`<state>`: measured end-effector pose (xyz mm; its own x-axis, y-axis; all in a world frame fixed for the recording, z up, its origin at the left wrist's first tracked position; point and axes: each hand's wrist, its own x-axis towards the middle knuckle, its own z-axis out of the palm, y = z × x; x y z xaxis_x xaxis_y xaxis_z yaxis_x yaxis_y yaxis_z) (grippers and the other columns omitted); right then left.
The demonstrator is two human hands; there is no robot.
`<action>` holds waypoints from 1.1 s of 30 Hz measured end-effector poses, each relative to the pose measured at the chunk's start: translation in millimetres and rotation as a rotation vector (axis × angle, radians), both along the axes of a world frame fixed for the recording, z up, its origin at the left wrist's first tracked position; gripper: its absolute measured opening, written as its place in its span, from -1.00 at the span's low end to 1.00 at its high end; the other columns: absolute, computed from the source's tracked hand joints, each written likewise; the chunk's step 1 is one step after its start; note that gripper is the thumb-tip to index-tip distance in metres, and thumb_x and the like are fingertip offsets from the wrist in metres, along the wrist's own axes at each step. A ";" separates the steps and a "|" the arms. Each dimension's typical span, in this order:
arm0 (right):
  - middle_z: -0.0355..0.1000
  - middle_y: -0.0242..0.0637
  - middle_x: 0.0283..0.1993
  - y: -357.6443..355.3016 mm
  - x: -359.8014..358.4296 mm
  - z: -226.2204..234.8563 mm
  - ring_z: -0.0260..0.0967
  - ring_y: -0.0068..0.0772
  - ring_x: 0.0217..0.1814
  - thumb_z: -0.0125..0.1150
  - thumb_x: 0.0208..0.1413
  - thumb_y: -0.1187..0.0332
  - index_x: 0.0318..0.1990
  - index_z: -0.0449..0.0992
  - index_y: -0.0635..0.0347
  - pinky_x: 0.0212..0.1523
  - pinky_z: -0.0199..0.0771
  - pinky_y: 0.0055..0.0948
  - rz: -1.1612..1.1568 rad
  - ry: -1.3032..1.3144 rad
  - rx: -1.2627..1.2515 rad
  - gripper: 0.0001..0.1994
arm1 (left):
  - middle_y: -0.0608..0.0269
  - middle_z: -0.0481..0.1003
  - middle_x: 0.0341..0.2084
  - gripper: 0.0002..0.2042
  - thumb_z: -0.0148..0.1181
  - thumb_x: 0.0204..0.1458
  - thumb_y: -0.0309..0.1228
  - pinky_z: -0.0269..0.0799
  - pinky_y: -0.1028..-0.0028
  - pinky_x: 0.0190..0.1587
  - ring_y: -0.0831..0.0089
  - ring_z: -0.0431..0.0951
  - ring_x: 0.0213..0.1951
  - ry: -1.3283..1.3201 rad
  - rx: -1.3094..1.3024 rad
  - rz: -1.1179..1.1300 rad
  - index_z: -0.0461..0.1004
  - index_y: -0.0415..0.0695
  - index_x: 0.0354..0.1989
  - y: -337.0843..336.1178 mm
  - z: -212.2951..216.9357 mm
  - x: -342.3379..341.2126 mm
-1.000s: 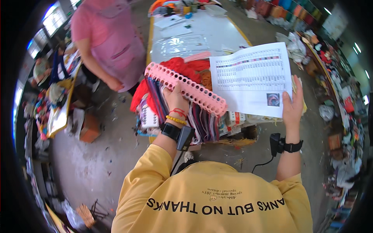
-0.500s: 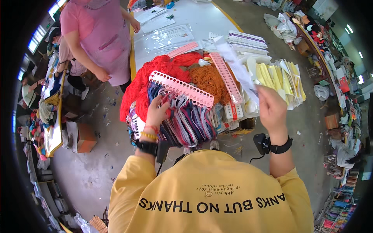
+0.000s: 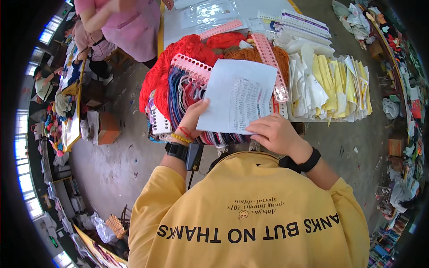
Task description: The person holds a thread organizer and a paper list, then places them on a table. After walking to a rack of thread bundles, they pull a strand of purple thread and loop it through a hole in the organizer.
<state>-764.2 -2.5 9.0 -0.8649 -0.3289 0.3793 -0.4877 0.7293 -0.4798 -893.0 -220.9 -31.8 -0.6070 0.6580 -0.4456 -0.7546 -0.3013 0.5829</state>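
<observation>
White table [image 3: 174, 29] at the far side. Red yarn [image 3: 161, 73] heaped left. White and yellow packets [image 3: 330, 87] standing in a row, right. Printed sheet [image 3: 232, 94] is centre, tilted, over multicoloured threads [image 3: 176, 91], covering part of them. Brown yarn [image 3: 282, 57] just beyond the sheet, right of the red. Right hand [image 3: 281, 136] pinches the sheet's near right corner, fingers on top. Left hand [image 3: 192, 117] grips its left edge, thumb on top; other fingers hidden, can't tell if they touch the threads. Pink perforated card [image 3: 192, 67] bears the threads, right end under the sheet. Second pink card [image 3: 270, 67] lies on the brown yarn. White perforated card [image 3: 160, 119] near left. Yellow bead bracelet [image 3: 181, 139] on the left wrist.
</observation>
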 end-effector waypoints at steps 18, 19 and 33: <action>0.31 -0.14 -0.07 84.9 -60.1 -29.1 0.24 -0.17 0.00 0.07 -0.15 0.41 -0.04 0.33 0.12 -0.03 0.23 -0.28 -0.027 -0.131 0.060 -0.59 | 0.15 0.46 -0.36 -0.77 0.00 -0.02 -0.53 0.43 0.46 -0.30 0.41 0.50 -0.38 0.230 -0.512 0.119 0.35 -0.31 -0.16 29.1 -2.1 14.7; 0.29 -0.16 -0.03 84.4 -51.9 -34.2 0.20 -0.19 0.04 0.05 -0.18 0.45 -0.04 0.34 0.10 0.00 0.19 -0.28 0.067 -0.091 0.153 -0.59 | 0.14 0.46 -0.36 -0.76 0.00 -0.02 -0.53 0.44 0.44 -0.30 0.40 0.50 -0.38 0.205 -0.487 0.134 0.34 -0.31 -0.15 27.3 -3.9 15.5; 0.47 -0.28 -0.41 66.3 -36.0 -83.0 0.37 -0.43 -0.44 0.12 -0.01 0.31 -0.30 0.50 0.24 -0.35 0.34 -0.51 -0.097 -0.647 -0.604 -0.81 | 0.10 0.21 0.05 -0.41 -0.24 0.03 0.11 -0.01 0.11 0.12 0.30 0.14 0.12 -0.164 0.196 0.386 0.12 -0.07 0.11 3.8 -33.0 69.8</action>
<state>-800.3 63.9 -74.0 -0.9835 -0.1450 -0.1079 0.0626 0.2867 -0.9560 -823.2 -217.1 -64.9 -0.7562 0.4791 -0.4457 -0.6428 -0.6713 0.3690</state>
